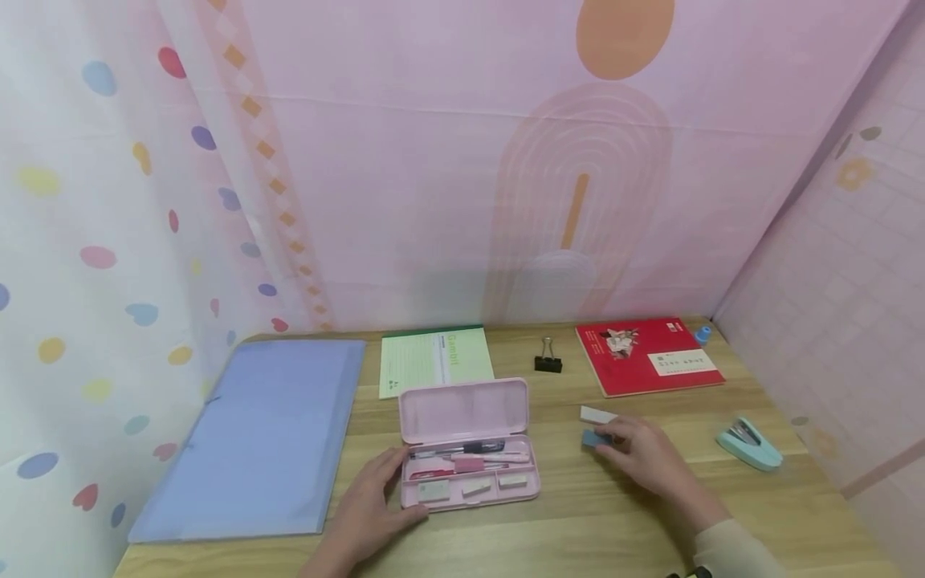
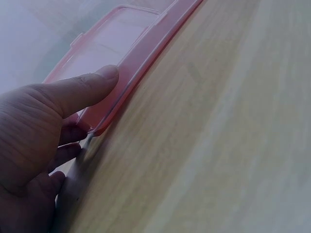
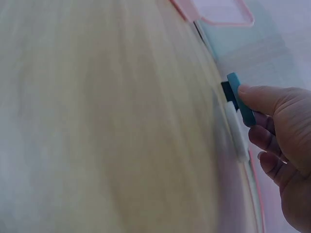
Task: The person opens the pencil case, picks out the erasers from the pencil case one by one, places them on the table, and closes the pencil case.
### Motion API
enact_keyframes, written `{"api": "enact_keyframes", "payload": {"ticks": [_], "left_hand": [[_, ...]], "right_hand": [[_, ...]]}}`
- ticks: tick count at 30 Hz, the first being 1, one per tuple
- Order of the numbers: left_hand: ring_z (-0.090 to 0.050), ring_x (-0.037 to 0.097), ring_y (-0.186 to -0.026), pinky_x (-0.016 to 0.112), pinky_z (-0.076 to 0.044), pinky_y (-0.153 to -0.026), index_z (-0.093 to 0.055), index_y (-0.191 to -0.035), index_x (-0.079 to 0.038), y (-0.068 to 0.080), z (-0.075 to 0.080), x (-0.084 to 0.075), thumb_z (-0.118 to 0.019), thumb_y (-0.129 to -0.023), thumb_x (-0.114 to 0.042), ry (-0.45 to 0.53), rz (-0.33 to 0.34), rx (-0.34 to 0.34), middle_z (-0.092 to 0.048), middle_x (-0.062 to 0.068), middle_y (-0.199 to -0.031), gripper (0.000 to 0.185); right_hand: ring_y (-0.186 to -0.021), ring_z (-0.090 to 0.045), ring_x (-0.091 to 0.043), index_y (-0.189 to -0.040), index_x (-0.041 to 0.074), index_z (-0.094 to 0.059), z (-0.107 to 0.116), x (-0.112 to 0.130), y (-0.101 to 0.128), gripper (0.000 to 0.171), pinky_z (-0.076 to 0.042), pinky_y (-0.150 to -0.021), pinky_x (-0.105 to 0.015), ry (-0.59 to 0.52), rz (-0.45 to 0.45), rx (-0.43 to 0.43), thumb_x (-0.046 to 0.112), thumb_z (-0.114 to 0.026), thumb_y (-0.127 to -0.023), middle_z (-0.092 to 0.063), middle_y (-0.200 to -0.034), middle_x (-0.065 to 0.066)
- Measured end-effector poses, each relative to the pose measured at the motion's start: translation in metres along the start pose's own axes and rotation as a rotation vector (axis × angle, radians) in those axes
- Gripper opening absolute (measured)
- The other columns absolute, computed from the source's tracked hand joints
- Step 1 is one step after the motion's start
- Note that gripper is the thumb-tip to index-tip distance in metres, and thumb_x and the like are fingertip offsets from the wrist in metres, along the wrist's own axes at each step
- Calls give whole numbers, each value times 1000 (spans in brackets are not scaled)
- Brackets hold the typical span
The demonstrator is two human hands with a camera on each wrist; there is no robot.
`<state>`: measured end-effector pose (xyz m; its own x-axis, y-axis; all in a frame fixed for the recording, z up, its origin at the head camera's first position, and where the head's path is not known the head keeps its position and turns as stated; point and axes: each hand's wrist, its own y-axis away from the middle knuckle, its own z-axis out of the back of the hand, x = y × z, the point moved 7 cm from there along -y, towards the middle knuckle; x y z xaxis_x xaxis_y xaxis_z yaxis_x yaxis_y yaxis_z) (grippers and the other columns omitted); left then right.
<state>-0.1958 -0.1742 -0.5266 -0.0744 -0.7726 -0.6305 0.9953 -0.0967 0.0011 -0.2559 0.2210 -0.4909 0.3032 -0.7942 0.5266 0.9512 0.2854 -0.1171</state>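
Note:
An open pink pencil case (image 1: 473, 507) lies on the table with its lid (image 1: 464, 409) tipped back. Pens (image 1: 470, 461) fill its long compartment, and white erasers (image 1: 433, 490) sit in the small front ones. My left hand (image 1: 372, 502) grips the case's left end, the thumb (image 2: 99, 82) at the front corner and the fingers around the side. To the right of the case, my right hand (image 1: 646, 453) pinches a small blue eraser-like block (image 3: 241, 99) between thumb and fingers. A white eraser-like block (image 1: 597, 414) lies on the table just beyond it.
A blue folder (image 1: 253, 433) covers the table's left side. Along the back are a green notepad (image 1: 433, 361), a black binder clip (image 1: 548, 364) and a red notebook (image 1: 643, 357) with a small blue object (image 1: 703, 334) at its corner. A mint stapler (image 1: 751, 445) lies far right.

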Motion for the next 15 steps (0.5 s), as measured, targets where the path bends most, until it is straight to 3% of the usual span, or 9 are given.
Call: {"api": "enact_keyframes", "payload": {"ticks": [7,15], "left_hand": [[-40,32,-133,54,-36,-107,-45,-144,-17,1,0,0,-75,-63,-69,5,0,-3,-46,8,-143,101],[-39,32,-133,54,-36,-107,-45,-145,-17,1,1,0,-74,-63,-70,-3,8,-2,-46,8,-144,102]], "right_hand": [[-87,-55,-8,-111,20,-73,-6,-11,1,32,-53,-83,-34,-2,-51,30,24,-79,-80,-64,-101,10],[-86,-55,-8,-110,20,-74,-8,-12,1,31,-54,-82,-34,10,-69,27,23,-80,-79,-64,-99,11]]}}
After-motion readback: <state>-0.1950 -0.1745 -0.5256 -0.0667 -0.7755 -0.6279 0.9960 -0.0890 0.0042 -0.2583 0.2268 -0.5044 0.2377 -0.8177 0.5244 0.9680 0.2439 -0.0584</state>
